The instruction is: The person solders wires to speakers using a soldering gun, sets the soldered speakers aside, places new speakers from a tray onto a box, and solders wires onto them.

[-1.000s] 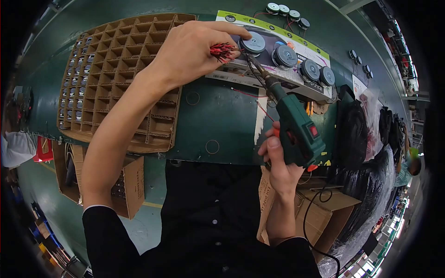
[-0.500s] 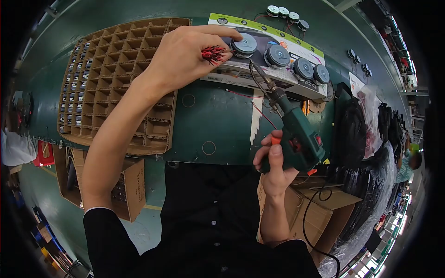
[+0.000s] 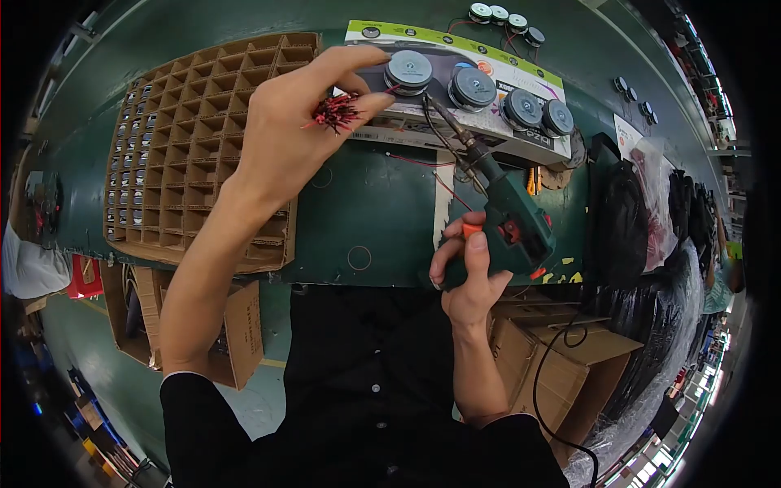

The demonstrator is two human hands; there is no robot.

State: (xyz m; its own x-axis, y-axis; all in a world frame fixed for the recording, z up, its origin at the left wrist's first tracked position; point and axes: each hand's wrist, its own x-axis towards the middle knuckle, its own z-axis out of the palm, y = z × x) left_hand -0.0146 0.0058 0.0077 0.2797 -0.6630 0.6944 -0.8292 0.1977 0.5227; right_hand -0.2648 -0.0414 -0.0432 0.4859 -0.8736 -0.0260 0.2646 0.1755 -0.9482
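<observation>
My left hand [image 3: 285, 126] is closed around a bundle of red and black wires [image 3: 338, 112]. Its fingertips reach to the left side of a small round speaker [image 3: 408, 69], where a wire end meets the speaker's edge. In my right hand [image 3: 469, 272] is a green soldering gun [image 3: 514, 220] with an orange trigger, its tip pointing up at that speaker's lower right. Whether the tip touches the speaker I cannot tell. More speakers [image 3: 472, 87] stand in a row to the right on a printed cardboard box [image 3: 455, 126].
A divided cardboard tray [image 3: 191, 175] on the left holds speakers in its left columns. Several more speakers [image 3: 498, 15] sit at the back. Loose wires [image 3: 419, 160] lie on the green table [image 3: 342, 220]. Black plastic bags [image 3: 620, 215] are at the right. A power cord [image 3: 535, 390] hangs below.
The view has shifted a little, so table items appear further left. Both hands keep their holds, and the soldering tip remains beside the leftmost speaker.
</observation>
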